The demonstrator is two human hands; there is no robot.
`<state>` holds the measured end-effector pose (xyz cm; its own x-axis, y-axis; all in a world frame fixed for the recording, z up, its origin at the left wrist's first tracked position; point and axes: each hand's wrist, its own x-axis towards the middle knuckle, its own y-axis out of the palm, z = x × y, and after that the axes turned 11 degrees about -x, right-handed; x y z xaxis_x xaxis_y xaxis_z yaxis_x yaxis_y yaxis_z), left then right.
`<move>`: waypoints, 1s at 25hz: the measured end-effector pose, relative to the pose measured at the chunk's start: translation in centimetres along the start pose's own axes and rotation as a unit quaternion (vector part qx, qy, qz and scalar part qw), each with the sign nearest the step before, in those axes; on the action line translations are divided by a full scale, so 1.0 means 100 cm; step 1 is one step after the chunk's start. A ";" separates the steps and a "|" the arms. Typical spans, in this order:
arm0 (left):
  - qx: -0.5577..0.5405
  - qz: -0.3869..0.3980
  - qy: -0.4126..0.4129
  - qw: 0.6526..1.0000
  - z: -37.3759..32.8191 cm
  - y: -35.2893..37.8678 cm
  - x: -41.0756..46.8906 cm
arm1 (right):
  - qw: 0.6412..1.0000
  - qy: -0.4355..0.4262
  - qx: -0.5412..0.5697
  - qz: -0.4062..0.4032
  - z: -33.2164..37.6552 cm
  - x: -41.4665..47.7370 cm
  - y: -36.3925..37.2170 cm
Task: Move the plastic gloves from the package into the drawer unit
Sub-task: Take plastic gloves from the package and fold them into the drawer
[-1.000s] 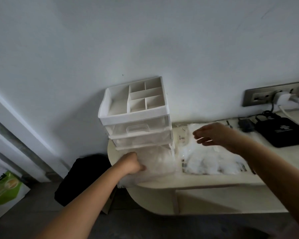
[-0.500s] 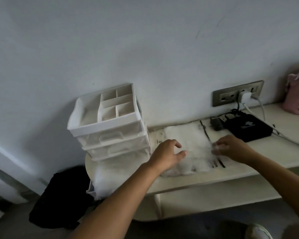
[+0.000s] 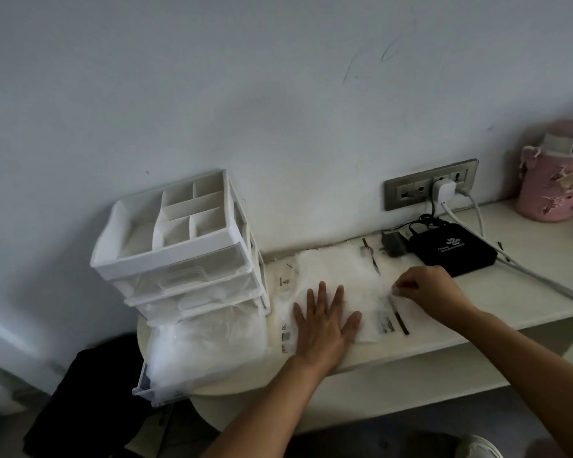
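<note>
Pressing glove package (image 3: 331,269) flat with spread left hand (image 3: 325,322); pinching its film edge with right hand (image 3: 427,289). Thin, limp, slippery, featherlight: likely best pinched bunched.

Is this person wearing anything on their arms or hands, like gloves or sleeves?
No. The left hand and right hand are bare: no gloves, rings or watch show. The left forearm and right forearm are bare too, with no sleeve in view.
</note>
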<state>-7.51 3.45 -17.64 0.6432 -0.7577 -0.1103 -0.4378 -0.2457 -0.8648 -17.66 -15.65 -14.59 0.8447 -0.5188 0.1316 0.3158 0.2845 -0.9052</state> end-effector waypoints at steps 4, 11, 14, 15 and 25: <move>-0.009 0.006 -0.011 1.000 0.001 -0.004 0.003 | 0.996 0.016 0.028 -0.084 0.007 0.007 -0.017; -0.010 0.068 -0.070 0.995 -0.013 -0.013 0.009 | 0.970 0.151 -0.099 0.161 -0.016 0.004 -0.044; -0.008 0.056 -0.077 0.995 -0.026 -0.017 0.019 | 0.984 0.115 -0.113 0.078 -0.016 0.001 -0.037; -0.004 0.044 -0.057 0.997 -0.030 -0.017 0.021 | 0.994 0.091 -0.061 0.026 -0.012 0.000 -0.033; -0.004 0.104 0.024 0.994 -0.056 0.000 0.024 | 0.998 0.058 -0.032 -0.022 -0.004 -0.006 -0.012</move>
<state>-9.55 -1.75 -15.16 0.5075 -0.8205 -0.2630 -0.5636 -0.0852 -0.8216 -18.74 -16.03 -13.76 0.7739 -0.6204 0.1269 0.3193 0.2093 -0.9242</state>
